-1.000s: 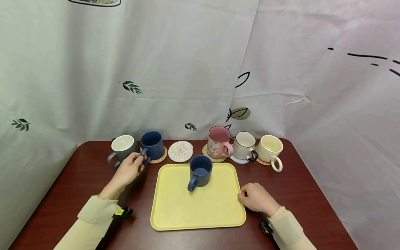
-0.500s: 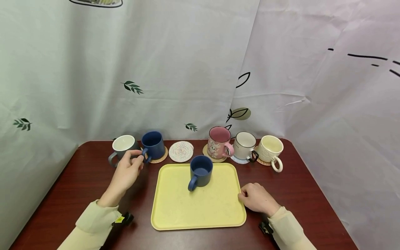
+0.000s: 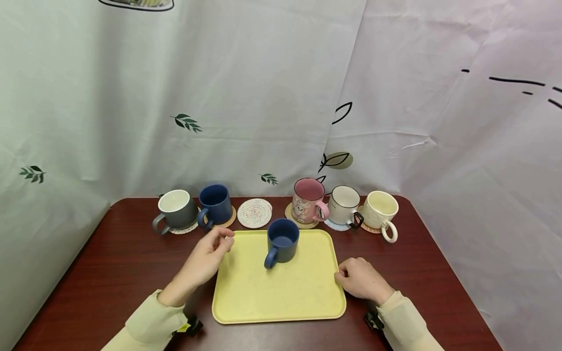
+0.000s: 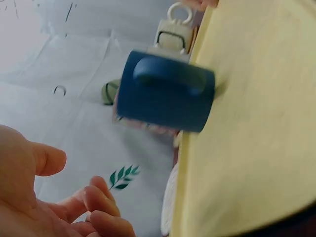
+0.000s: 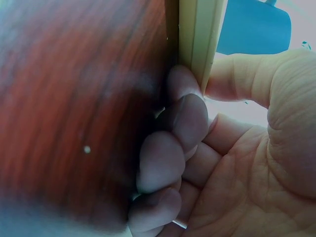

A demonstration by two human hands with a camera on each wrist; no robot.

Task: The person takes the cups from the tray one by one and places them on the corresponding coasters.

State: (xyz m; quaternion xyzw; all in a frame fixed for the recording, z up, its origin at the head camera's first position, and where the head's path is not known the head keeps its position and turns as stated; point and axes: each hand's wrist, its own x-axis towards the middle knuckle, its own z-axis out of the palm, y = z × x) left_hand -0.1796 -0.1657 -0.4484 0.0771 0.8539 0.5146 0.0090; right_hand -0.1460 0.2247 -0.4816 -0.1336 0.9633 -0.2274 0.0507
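Note:
My left hand (image 3: 206,256) is over the left edge of the yellow tray (image 3: 263,297), fingers loosely bent and holding nothing. To its right a blue mug (image 3: 282,240) stands upright on the tray, its handle toward me; the left wrist view shows a gap between the fingers and this mug (image 4: 165,94). My right hand (image 3: 362,279) grips the tray's right edge. In the right wrist view the thumb lies on the inner side of the tray rim (image 5: 200,39) and the fingertips curl against its outer side.
Along the back stand a grey mug (image 3: 177,214), a second blue mug (image 3: 215,204), a pink mug (image 3: 303,207), a white mug (image 3: 342,207) and a cream mug (image 3: 378,209), on coasters. A bare patterned coaster (image 3: 254,213) lies among them. Behind hangs a pale curtain (image 3: 246,97).
My left hand has let go of the handle of the back-row blue mug and moved right and toward me, to the tray's left edge. The right hand has stayed in place.

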